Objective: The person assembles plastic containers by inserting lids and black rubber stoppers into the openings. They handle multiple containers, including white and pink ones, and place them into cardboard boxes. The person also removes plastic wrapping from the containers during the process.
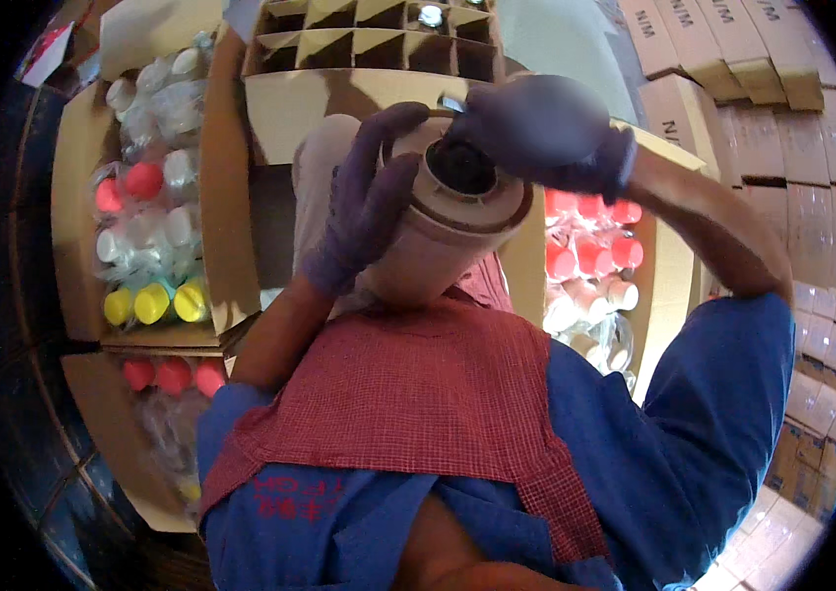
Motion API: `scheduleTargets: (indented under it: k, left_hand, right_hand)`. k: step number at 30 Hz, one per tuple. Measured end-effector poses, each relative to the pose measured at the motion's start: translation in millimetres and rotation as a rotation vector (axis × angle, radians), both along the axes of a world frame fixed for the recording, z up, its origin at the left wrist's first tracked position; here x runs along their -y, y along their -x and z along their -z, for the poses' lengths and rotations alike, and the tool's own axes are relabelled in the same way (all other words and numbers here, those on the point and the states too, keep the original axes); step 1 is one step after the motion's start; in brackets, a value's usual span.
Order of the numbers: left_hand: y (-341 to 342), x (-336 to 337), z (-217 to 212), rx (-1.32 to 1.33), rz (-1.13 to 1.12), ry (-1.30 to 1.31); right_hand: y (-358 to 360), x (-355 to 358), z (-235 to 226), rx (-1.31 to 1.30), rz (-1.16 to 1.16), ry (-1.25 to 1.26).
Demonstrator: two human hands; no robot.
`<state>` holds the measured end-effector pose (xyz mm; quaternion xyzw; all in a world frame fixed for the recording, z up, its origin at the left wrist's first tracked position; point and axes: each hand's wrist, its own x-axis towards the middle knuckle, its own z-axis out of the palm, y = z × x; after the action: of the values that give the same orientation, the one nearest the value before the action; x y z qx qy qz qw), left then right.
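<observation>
I hold a beige plastic bottle (438,236) up close to the camera, its mouth facing me. My left hand (364,202), in a purple glove, wraps the bottle's left side. At the bottle's top, my right hand (546,133), also gloved in purple, grips a dark round part (459,165) in the mouth. Both forearms rise from my blue sleeves and red checked apron (418,394).
An open carton on the left (226,197) holds bagged bottles with pink, white and yellow caps; another below it shows red caps. A carton on the right (669,276) holds red-capped bottles. A divided cardboard box (369,44) sits ahead. Stacked sealed cartons (792,148) fill the right side.
</observation>
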<state>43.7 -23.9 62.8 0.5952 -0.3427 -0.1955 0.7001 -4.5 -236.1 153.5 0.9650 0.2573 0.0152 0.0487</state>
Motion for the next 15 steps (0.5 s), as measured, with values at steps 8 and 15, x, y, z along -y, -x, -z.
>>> scheduleTargets:
  k: [8,15]
  left_hand:
    - [1,3,1,-0.025,0.012,0.004]
    - [11,-4,-3,0.066,0.086,0.129]
  right_hand:
    - [10,23,-56,-0.333,0.127,-0.339]
    - [9,10,-45,-0.026,-0.541,0.078]
